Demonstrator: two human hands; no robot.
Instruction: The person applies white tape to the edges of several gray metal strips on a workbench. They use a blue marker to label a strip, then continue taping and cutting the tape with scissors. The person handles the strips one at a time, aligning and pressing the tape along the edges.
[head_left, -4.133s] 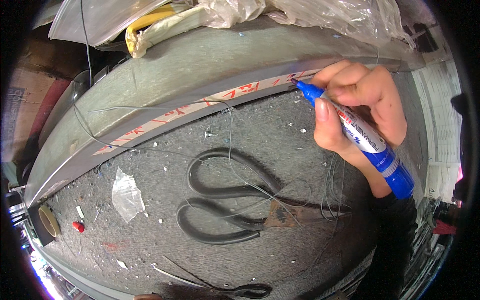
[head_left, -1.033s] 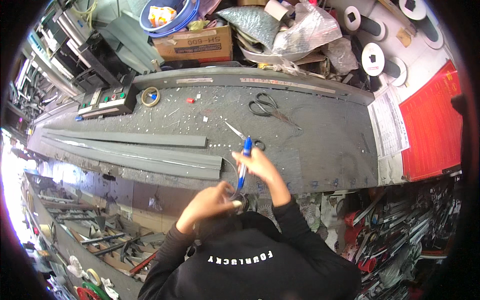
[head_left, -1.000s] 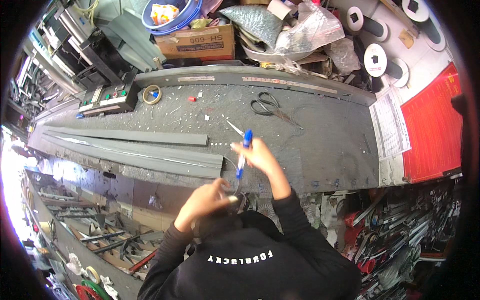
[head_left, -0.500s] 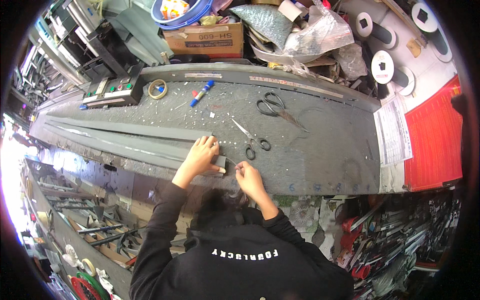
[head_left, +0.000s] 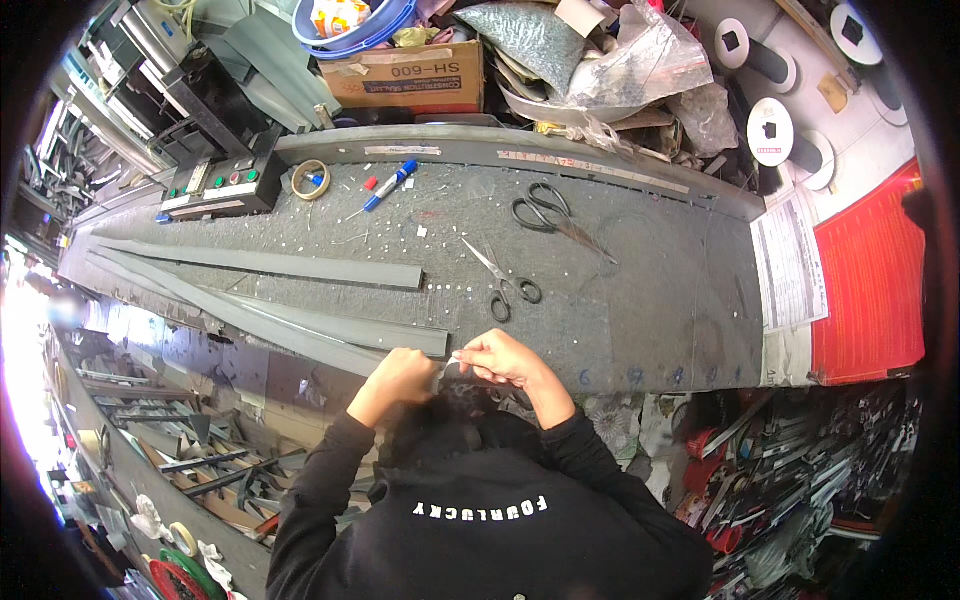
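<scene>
Three long grey strips run along the workbench from the far left. The front strip [head_left: 308, 342] leads into my left hand [head_left: 396, 382], which is closed around its end at the bench's near edge. Just to the right, my right hand [head_left: 500, 360] pinches a thin whitish strip [head_left: 452, 363] between thumb and fingers, close beside the left hand. A middle grey strip [head_left: 395, 335] and a back grey strip [head_left: 350, 269] lie loose. Small scissors [head_left: 501, 284] rest beyond my right hand, with larger black-handled scissors [head_left: 560, 222] farther back.
A roll of tape [head_left: 298, 180] and a blue marker [head_left: 390, 186] lie toward the back, among white scraps. A black control box [head_left: 225, 185] with buttons stands at back left. Behind the bench are a cardboard box [head_left: 400, 80] and several spools [head_left: 769, 132].
My left hand has drawn the front grey strip toward me, apart from the middle one. My right hand has shifted slightly nearer to me, and a whitish strip now shows in its fingers.
</scene>
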